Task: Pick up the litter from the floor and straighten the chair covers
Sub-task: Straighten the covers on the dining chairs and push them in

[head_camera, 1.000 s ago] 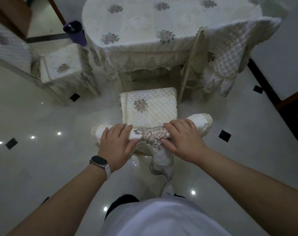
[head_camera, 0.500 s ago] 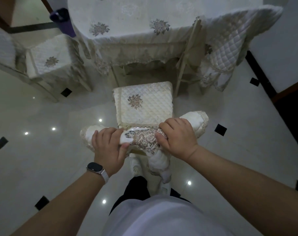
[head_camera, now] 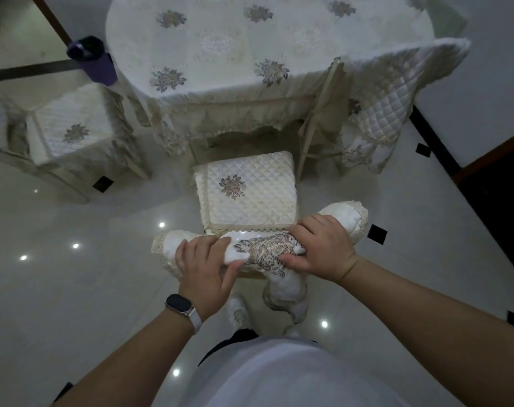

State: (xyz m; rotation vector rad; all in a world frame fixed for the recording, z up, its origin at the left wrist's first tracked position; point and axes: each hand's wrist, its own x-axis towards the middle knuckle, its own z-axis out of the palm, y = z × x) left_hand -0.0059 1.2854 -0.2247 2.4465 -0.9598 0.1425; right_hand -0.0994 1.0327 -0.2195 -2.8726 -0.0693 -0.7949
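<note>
My left hand and right hand both clutch the chair-back cover, draped over the back of the chair. If I tug unevenly it skews sideways, and its lace trim, I think, could snag.

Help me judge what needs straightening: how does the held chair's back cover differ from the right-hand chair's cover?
The held chair's back cover wraps its top rail; the right chair's cover hangs sideways, baring the wooden frame. The left hand and right hand grip the held cover; nothing touches the right one. Both are cream, lace-trimmed.
</note>
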